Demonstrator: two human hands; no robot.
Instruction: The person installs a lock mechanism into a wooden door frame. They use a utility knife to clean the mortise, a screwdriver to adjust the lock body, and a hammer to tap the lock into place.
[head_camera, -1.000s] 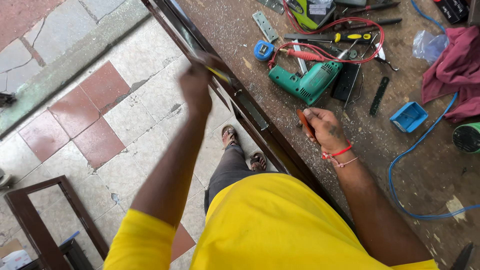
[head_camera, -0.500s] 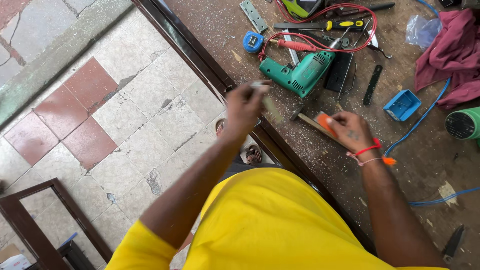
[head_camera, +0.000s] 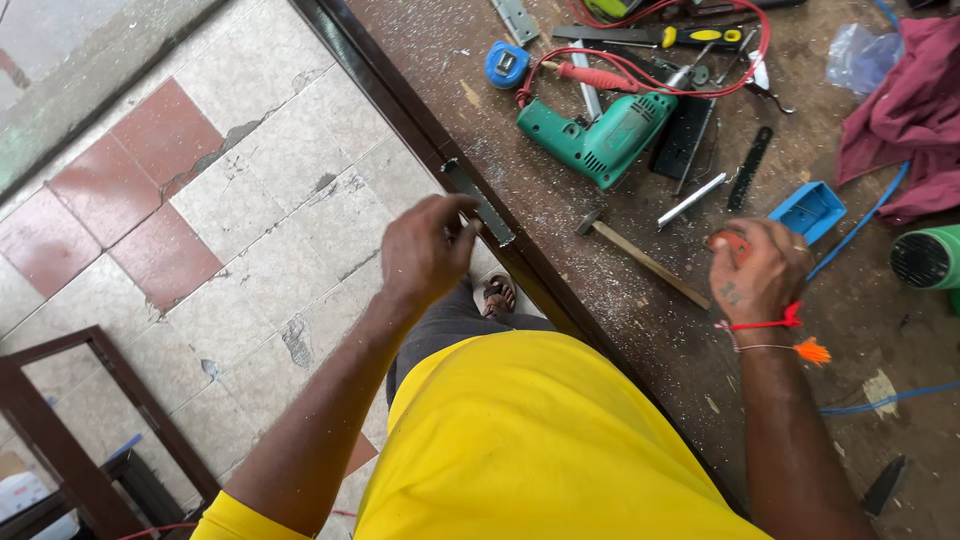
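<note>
My left hand (head_camera: 425, 250) reaches to the edge of a dark wooden panel (head_camera: 560, 290) and pinches a grey metal hinge (head_camera: 482, 205) that lies along that edge. My right hand (head_camera: 755, 272) rests on the panel to the right, closed around a small orange-handled tool (head_camera: 730, 240); its tip is hidden by the fingers. A wooden-handled hammer (head_camera: 645, 258) lies on the panel between my two hands.
A green power drill (head_camera: 600, 140), blue tape measure (head_camera: 507, 65), yellow-handled screwdriver (head_camera: 700, 37), red cable (head_camera: 600, 78), blue plastic box (head_camera: 810, 210), maroon cloth (head_camera: 900, 110) and blue cable (head_camera: 880, 400) lie on the dusty panel. Tiled floor (head_camera: 230, 220) lies to the left, a brown frame (head_camera: 60, 430) at bottom left.
My left hand came down from up in the air to the panel's edge, where the hinge now lies. My right hand stayed closed on the orange-handled tool.
</note>
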